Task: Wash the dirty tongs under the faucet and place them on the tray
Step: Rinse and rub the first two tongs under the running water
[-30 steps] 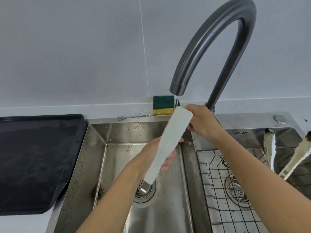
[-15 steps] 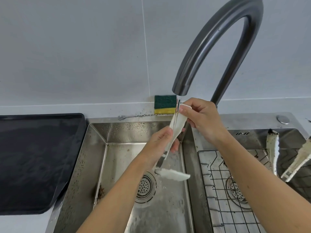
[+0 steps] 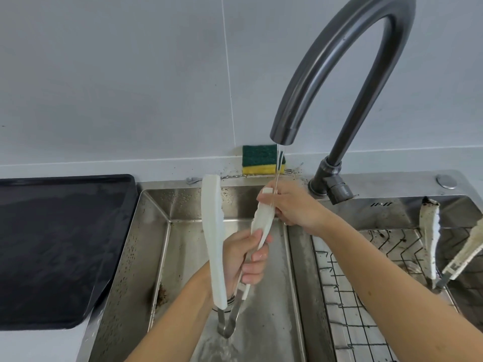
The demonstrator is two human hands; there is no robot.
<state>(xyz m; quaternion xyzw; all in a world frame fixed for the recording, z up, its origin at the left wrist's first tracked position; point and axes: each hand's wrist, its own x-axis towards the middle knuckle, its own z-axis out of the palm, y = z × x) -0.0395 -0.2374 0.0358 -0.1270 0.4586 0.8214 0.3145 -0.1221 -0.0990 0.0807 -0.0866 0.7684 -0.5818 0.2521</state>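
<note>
Still mid-rinse I'd say: my left hand (image 3: 245, 259) has its fingers wrapped round the tongs (image 3: 214, 241), my right hand (image 3: 285, 205) pinches one tip under the faucet (image 3: 339, 74) stream. Next up, probably the tray (image 3: 65, 244), well left of my fingers.

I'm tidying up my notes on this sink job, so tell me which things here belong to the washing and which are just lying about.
Part of the job:
- white-tipped metal tongs, held in both hands: left hand, right hand
- dark curved faucet, water running
- black flat tray
- steel sink basin

Lying about:
- green-and-yellow sponge
- wire rack
- second, soiled tongs
</note>
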